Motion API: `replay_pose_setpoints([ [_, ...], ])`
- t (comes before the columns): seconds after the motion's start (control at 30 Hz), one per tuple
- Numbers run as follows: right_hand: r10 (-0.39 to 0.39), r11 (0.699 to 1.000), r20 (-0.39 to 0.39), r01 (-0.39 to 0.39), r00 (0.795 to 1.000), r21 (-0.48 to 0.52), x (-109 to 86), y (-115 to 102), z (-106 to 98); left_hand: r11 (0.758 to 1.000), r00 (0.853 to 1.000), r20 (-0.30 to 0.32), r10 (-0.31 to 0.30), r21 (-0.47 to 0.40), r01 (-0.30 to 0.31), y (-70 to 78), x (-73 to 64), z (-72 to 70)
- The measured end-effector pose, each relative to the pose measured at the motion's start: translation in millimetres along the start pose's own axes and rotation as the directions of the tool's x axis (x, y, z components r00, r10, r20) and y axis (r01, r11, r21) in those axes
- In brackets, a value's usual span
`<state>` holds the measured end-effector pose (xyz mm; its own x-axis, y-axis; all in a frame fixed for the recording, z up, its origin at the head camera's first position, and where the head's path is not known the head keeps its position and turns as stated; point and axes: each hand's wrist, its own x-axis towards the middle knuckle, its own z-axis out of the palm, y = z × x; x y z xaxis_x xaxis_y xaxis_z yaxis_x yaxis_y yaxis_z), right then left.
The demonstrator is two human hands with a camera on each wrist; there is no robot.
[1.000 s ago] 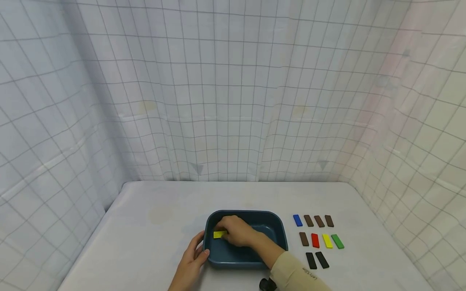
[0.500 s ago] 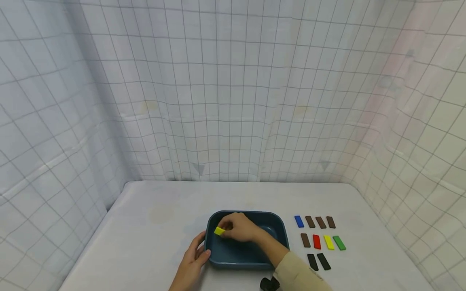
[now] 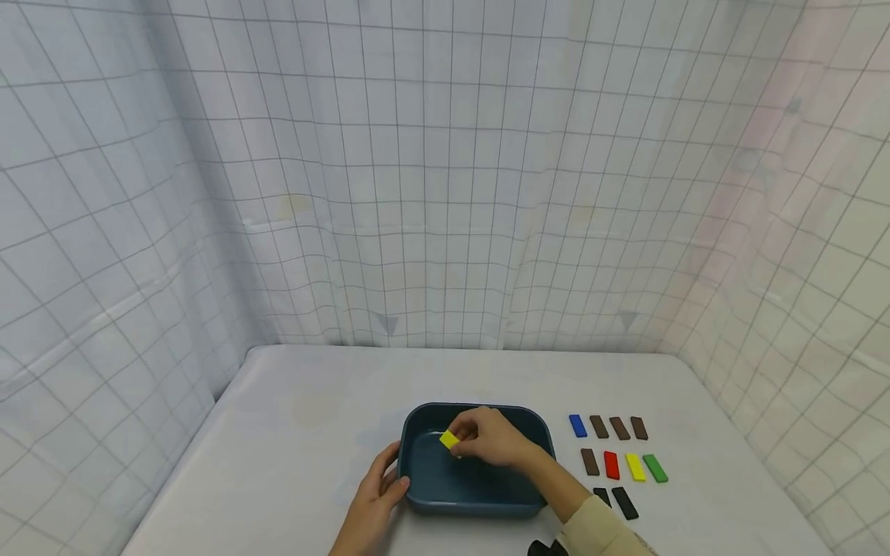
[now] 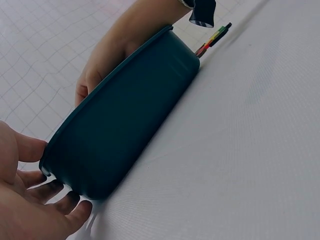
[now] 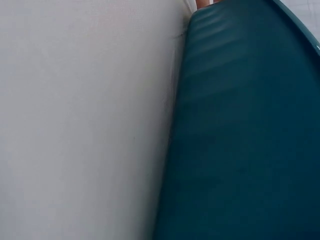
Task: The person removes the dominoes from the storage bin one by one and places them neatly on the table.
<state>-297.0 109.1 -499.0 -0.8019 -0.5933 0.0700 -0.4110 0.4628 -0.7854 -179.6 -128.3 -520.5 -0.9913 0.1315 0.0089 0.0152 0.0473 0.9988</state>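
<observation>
My right hand pinches a yellow rectangular block between thumb and fingers, above the floor of a dark teal tub. My left hand grips the tub's left end, its thumb by the front corner. In the left wrist view, the fingertips of the left hand meet the end wall of the tub, and the right hand reaches over the rim, its block hidden. Only the outer wall of the tub fills much of the right wrist view; the right hand is out of sight there.
Right of the tub, several flat blocks lie in three rows: a blue one, several brown ones, a red one, another yellow one, a green one and black ones. A gridded white curtain surrounds the white table.
My right hand has lifted the yellow block from the left part of the tub's floor and carried it rightward. The left hand stays on the tub. The head view has shifted slightly.
</observation>
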Motion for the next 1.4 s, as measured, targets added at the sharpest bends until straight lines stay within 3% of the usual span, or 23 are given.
replay_pose_setpoints([
  [0.57,0.078,0.995,-0.084,-0.073,0.993,0.068,-44.0,4,-37,0.999,1.0,-0.024,0.018,0.029,-0.017,-4.5,0.6,3.5],
  [0.83,0.164,0.982,-0.144,-0.147,0.976,0.12,-64.1,8,-53,0.999,0.999,-0.037,-0.004,0.031,0.005,-2.5,0.8,4.3],
  [1.1,0.175,0.979,-0.202,-0.148,0.964,0.143,-91.5,19,-71,1.0,1.0,-0.022,0.02,0.009,-0.02,-3.6,0.3,4.6],
  [1.4,0.28,0.955,-0.248,-0.242,0.927,0.174,-129.4,35,-91,1.0,1.0,-0.022,0.017,0.001,-0.017,-4.3,-1.6,5.5],
])
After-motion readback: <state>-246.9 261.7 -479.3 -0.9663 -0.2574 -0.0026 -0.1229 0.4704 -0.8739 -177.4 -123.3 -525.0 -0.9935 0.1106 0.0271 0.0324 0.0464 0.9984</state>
